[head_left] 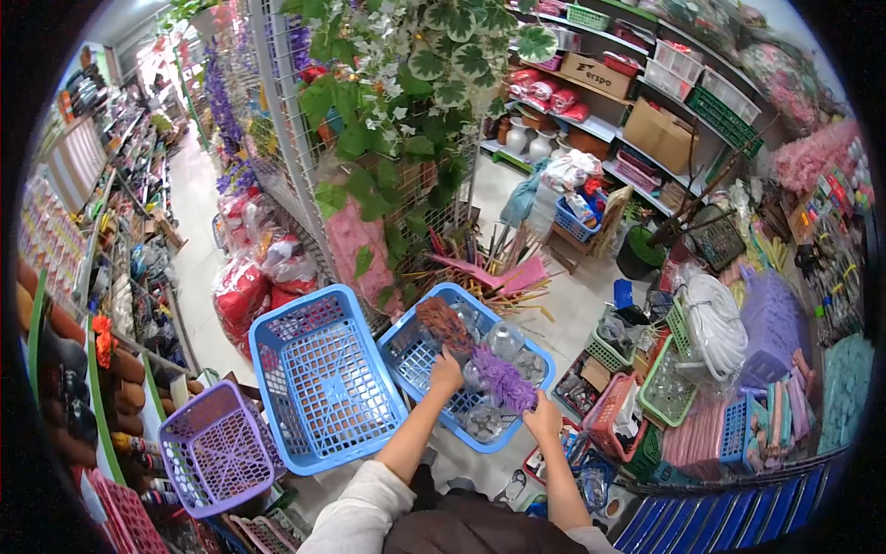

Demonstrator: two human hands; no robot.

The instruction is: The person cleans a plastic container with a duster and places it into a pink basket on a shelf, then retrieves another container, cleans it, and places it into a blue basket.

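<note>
My left hand (pixel 447 371) is closed round the lower end of a reddish-brown bristly bundle (pixel 442 323), over the left part of a blue basket (pixel 397 343). On the basket's right side, my right hand (pixel 543 414) grips one end of a purple fluffy bundle (pixel 503 377). Clear glass or plastic vessels (pixel 504 341) lie in this basket beneath and around the purple bundle. To the left stands a second blue basket (pixel 261 392), with its lattice bottom showing.
A purple basket (pixel 169 454) stands at the lower left. Leafy vines hang on a wire rack (pixel 309 198) ahead. Thin sticks (pixel 517 300) lie behind the filled basket. Small baskets with goods, including a green one (pixel 666 397), crowd the right.
</note>
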